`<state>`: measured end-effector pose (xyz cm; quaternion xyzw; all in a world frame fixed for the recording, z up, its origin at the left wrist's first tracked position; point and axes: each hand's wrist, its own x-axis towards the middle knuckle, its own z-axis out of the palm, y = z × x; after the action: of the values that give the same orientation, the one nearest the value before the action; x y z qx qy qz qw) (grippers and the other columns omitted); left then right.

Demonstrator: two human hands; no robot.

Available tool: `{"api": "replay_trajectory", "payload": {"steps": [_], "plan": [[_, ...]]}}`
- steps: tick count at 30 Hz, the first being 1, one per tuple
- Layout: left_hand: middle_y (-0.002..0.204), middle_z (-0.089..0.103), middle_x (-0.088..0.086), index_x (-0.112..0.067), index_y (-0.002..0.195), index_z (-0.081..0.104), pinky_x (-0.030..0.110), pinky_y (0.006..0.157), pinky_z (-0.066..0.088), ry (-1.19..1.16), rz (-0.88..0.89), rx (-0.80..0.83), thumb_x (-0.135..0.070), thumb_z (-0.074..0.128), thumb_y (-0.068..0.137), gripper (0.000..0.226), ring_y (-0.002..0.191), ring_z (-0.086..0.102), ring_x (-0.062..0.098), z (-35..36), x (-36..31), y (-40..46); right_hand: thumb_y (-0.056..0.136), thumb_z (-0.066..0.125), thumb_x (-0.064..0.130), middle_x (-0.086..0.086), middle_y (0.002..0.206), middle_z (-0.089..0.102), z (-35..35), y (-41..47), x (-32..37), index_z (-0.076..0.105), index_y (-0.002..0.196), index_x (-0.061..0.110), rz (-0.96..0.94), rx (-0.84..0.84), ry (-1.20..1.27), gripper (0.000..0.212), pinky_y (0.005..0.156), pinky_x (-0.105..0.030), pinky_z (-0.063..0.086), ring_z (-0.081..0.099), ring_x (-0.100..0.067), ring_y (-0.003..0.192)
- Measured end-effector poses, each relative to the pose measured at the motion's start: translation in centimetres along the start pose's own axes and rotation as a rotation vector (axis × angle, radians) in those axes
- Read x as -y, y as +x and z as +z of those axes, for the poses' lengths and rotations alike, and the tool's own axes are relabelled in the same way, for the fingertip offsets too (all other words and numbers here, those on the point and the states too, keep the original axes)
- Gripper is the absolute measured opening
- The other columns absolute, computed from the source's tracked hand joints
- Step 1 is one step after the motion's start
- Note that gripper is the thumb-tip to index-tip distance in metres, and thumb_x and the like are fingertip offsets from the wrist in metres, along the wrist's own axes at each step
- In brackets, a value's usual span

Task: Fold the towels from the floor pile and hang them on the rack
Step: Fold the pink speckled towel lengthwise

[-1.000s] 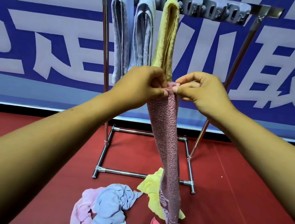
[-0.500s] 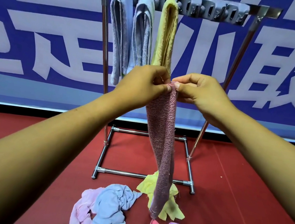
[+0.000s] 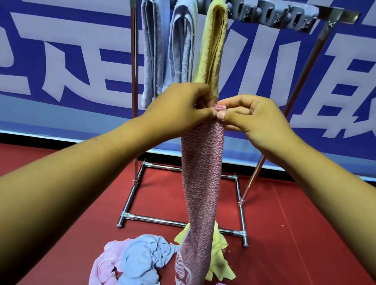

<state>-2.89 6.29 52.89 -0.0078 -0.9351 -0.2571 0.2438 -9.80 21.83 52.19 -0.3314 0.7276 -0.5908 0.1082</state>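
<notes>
A long mauve-pink towel [image 3: 200,181] hangs straight down in front of me, folded narrow. My left hand [image 3: 180,106] and my right hand [image 3: 255,121] both pinch its top edge, fingertips nearly meeting. Its lower end dangles just above the floor pile [image 3: 160,269] of crumpled pink, blue, yellow and lilac towels. Behind stands the metal rack [image 3: 134,41], whose grey clip bar [image 3: 266,12] carries two folded blue towels [image 3: 153,37] and one yellow towel [image 3: 212,44] at its left end.
Several clips on the bar's right half hold nothing. The rack's base frame [image 3: 183,224] rests on red floor just behind the pile. A blue and white banner wall [image 3: 51,32] closes off the back.
The towel's lower end rose off the pile, then dropped back down to hang longer and flatter. Both hands stayed together at its top, shifting their pinch slightly.
</notes>
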Motion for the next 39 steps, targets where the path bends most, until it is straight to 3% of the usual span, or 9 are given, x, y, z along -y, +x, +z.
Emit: {"api": "replay_trajectory", "payload": {"steps": [3,6,8,13,18,23,29,33,39], "plan": [[0.093,0.049,-0.003,-0.017,0.092,0.064,0.004,0.07,0.032,0.008,0.049,0.04,-0.031,0.073,0.082,0.02,0.086,0.046,0.008,-0.4,0.8,-0.4,0.087,0.064,0.0,-0.023,0.098,0.07,-0.1,0.0,-0.1,0.066,0.093,0.014,-0.029,-0.014,-0.039,0.015,0.093,-0.048,0.051,0.063,-0.026,0.088],[0.11,0.047,0.002,-0.018,0.094,0.064,0.019,0.082,0.038,-0.025,0.014,0.064,-0.034,0.077,0.077,0.027,0.104,0.047,0.012,-0.8,1.7,-0.9,0.088,0.062,0.001,-0.025,0.1,0.07,-0.6,0.1,-0.1,0.066,0.096,0.014,-0.038,-0.03,-0.049,0.015,0.092,-0.047,0.052,0.061,-0.026,0.087],[0.106,0.058,0.003,-0.017,0.09,0.064,0.018,0.079,0.044,-0.045,-0.029,0.073,-0.033,0.078,0.077,0.026,0.1,0.058,0.014,-1.1,1.8,-1.1,0.089,0.061,0.0,-0.026,0.1,0.069,-0.8,0.2,-0.2,0.066,0.096,0.013,-0.04,-0.032,-0.04,0.016,0.09,-0.042,0.054,0.062,-0.024,0.087],[0.083,0.072,0.001,-0.011,0.082,0.064,0.005,0.056,0.038,-0.102,-0.121,0.079,-0.03,0.076,0.08,0.023,0.078,0.067,0.007,-1.3,1.6,-1.3,0.091,0.057,-0.003,-0.022,0.094,0.066,-1.1,0.1,-0.4,0.064,0.097,0.011,-0.048,-0.021,-0.049,0.017,0.083,-0.026,0.056,0.061,-0.019,0.086],[0.077,0.07,-0.004,-0.012,0.079,0.066,0.032,0.078,0.051,-0.107,-0.109,0.023,-0.031,0.077,0.079,0.022,0.082,0.068,0.014,-1.3,1.8,-0.9,0.091,0.057,-0.002,-0.023,0.092,0.065,-1.4,0.2,-0.5,0.064,0.092,0.016,-0.054,-0.03,-0.068,0.019,0.082,-0.025,0.056,0.061,-0.018,0.085],[0.077,0.069,0.003,-0.012,0.076,0.061,0.04,0.074,0.053,-0.175,-0.122,-0.016,-0.027,0.077,0.08,0.022,0.076,0.068,0.021,-1.1,1.7,-0.6,0.091,0.057,0.0,-0.033,0.094,0.063,-1.6,0.3,-0.3,0.064,0.096,0.013,-0.05,-0.035,-0.087,0.016,0.088,-0.036,0.055,0.06,-0.023,0.087],[0.083,0.067,0.009,-0.019,0.077,0.055,0.049,0.074,0.055,-0.274,-0.107,-0.037,-0.022,0.077,0.08,0.022,0.075,0.066,0.028,-1.3,1.5,-0.3,0.09,0.056,-0.001,-0.011,0.086,0.065,-1.7,0.6,0.1,0.064,0.092,0.014,-0.035,-0.054,-0.075,0.018,0.082,-0.032,0.058,0.062,-0.018,0.084],[0.081,0.063,0.003,-0.016,0.095,0.053,0.046,0.077,0.054,-0.37,-0.129,-0.01,-0.018,0.076,0.08,0.028,0.071,0.059,0.019,-1.2,1.2,-0.2,0.09,0.054,0.001,-0.002,0.081,0.061,-1.4,1.0,0.6,0.063,0.101,0.015,-0.019,-0.023,-0.135,0.02,0.064,-0.017,0.053,0.058,-0.008,0.072],[0.079,0.057,0.005,-0.014,0.1,0.049,0.024,0.063,0.053,-0.596,-0.147,0.05,-0.008,0.073,0.082,0.031,0.068,0.056,0.013,-1.6,1.1,-0.5,0.083,0.072,0.02,0.0,0.079,0.068,-1.5,1.2,1.2,0.073,0.094,0.017,-0.111,0.065,-0.367,0.011,0.077,-0.029,0.051,0.058,-0.006,0.074]]}}
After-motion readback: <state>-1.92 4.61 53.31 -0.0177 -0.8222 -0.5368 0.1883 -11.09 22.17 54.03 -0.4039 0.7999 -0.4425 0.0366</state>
